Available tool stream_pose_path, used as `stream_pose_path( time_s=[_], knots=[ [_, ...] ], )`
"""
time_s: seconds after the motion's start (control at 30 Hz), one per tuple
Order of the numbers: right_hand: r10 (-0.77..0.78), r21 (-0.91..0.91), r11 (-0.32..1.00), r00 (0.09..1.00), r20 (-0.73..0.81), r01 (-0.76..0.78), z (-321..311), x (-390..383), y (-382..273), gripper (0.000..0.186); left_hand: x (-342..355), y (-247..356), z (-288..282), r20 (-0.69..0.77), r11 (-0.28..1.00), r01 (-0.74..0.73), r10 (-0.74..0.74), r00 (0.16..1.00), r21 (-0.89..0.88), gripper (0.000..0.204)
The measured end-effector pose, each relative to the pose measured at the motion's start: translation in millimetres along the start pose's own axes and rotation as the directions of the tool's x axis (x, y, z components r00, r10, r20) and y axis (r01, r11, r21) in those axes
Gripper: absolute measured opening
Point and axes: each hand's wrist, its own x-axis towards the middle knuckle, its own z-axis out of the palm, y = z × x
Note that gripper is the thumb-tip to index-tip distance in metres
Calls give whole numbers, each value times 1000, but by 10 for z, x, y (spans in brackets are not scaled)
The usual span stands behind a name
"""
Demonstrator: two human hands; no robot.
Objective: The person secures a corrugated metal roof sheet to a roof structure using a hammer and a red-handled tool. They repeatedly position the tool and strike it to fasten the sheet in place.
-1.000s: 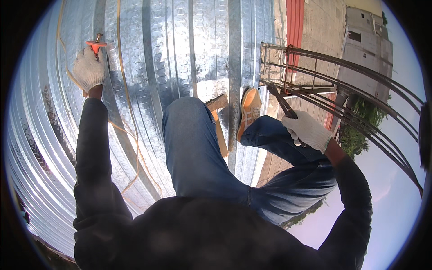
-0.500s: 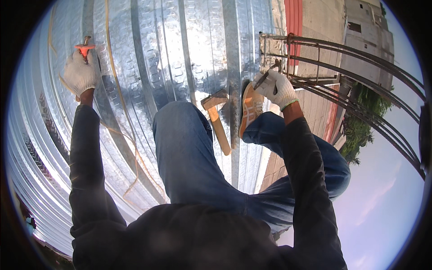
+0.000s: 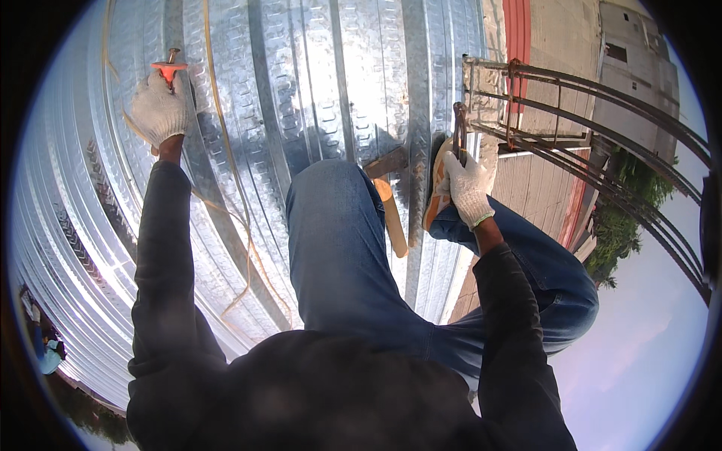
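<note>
My left hand [image 3: 160,113], in a white knit glove, is closed around a chisel with an orange-red hand guard [image 3: 168,66]. The chisel's metal end sticks up past the guard; the rest is hidden by the glove and hand. My right hand [image 3: 468,184], gloved too, is closed on a dark, rusty tool [image 3: 459,124] that looks like pincers, pointing away from me beside my orange shoe. Between my knee and that shoe, a hammer with a wooden handle [image 3: 393,222] lies on ribbed metal decking [image 3: 263,98], its head partly shadowed.
Bent reinforcing bars [image 3: 594,90] tied with stirrups stretch out at the right, past the decking's edge. A thin yellowish cord [image 3: 219,113] runs along the sheets. At the far left rim, someone in light blue [image 3: 50,357] is partly visible. Buildings and foliage stand beyond the edge.
The view has shifted, so the scene sits farther right. My right hand has come nearer to me and its tool has turned upright. My left hand keeps its grip on the chisel.
</note>
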Motion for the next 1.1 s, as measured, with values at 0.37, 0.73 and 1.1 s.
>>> stream_pose_path(
  time_s=[0.37, 0.73, 1.1],
  knots=[
    [-255, -485, 843, 967, 22, 233, 1116, -746, 871, 50, -39, 53, -63, -40, 999, -23, 25, 999, 49, 44],
    [-72, -436, 900, 986, -152, -2, 1423, -661, 985, 49, -67, -136, 132, -105, 985, -35, 53, 993, 167, 41],
    [-248, -503, 843, 967, -51, 189, 1181, -563, 1125, 66, -33, -17, 272, -104, 967, -82, 110, 988, 239, 43]
  ],
)
